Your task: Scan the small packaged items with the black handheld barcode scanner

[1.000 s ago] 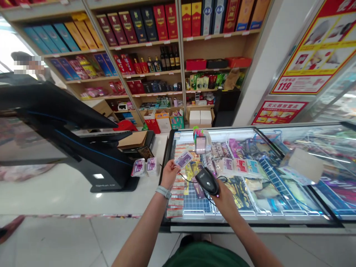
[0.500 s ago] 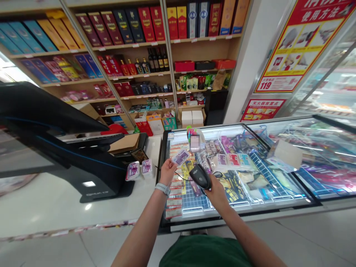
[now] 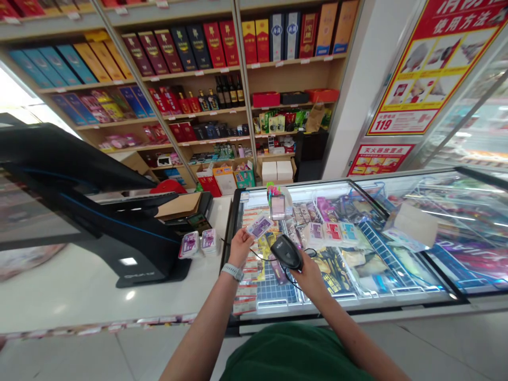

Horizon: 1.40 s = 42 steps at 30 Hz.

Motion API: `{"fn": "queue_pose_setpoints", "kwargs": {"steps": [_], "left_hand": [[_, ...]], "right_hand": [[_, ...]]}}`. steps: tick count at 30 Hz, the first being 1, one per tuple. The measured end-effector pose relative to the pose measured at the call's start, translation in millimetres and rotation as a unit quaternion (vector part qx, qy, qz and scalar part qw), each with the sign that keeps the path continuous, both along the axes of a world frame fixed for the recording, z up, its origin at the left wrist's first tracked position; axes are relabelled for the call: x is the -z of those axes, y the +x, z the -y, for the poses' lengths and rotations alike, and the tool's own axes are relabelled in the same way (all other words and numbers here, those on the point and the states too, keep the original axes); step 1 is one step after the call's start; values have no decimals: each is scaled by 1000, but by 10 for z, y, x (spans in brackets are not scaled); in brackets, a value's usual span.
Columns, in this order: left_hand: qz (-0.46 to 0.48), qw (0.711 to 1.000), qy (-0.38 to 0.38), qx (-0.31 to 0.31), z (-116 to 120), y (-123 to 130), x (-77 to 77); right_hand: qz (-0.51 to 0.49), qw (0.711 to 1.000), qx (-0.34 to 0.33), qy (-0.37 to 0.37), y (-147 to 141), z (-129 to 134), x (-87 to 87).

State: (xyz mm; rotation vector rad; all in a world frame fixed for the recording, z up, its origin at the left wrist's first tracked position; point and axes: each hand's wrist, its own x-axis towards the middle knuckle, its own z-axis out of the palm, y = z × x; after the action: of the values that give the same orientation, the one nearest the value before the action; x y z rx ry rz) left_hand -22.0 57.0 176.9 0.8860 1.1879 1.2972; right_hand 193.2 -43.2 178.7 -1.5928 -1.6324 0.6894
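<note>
Pinched in my left hand [image 3: 241, 247] is a flat clear pack with a purple label [image 3: 260, 226], held above the glass-topped freezer [image 3: 357, 307]. My right hand [image 3: 307, 272] is wrapped round the handle of a black barcode scanner [image 3: 286, 252], whose head points toward the pack, a short gap away. A thin black cable runs beside the scanner. Two stacks of purple-labelled packs [image 3: 189, 244] [image 3: 209, 241] stand on the white counter [image 3: 159, 304] left of my left hand. Similar packs with purple, red and blue labels [image 3: 332, 232] lie on the freezer, beyond the scanner.
A large black checkout terminal [image 3: 146, 238] stands on the counter at the left. Behind it is an open cardboard box [image 3: 180, 205]. A white carton [image 3: 413, 225] sits on the freezer at the right. Shelves [image 3: 206, 71] of boxes and bottles line the back wall.
The view has tilted up slightly, so the shelves appear lower. Both hands keep their holds on the pack and the scanner, with hardly any movement between them.
</note>
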Motion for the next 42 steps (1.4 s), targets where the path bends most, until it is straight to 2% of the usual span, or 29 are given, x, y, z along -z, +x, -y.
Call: {"fn": "queue_pose_setpoints", "kwargs": {"steps": [11, 29, 42], "left_hand": [[-9, 1000, 9, -4, -69, -168, 141], [-2, 1000, 0, -6, -233, -212, 73], [8, 1000, -12, -7, -265, -210, 108]], "right_hand": [[7, 1000, -11, -12, 10, -30, -34], [18, 1000, -6, -2, -94, -166, -95], [27, 1000, -9, -13, -105, -199, -107]]}}
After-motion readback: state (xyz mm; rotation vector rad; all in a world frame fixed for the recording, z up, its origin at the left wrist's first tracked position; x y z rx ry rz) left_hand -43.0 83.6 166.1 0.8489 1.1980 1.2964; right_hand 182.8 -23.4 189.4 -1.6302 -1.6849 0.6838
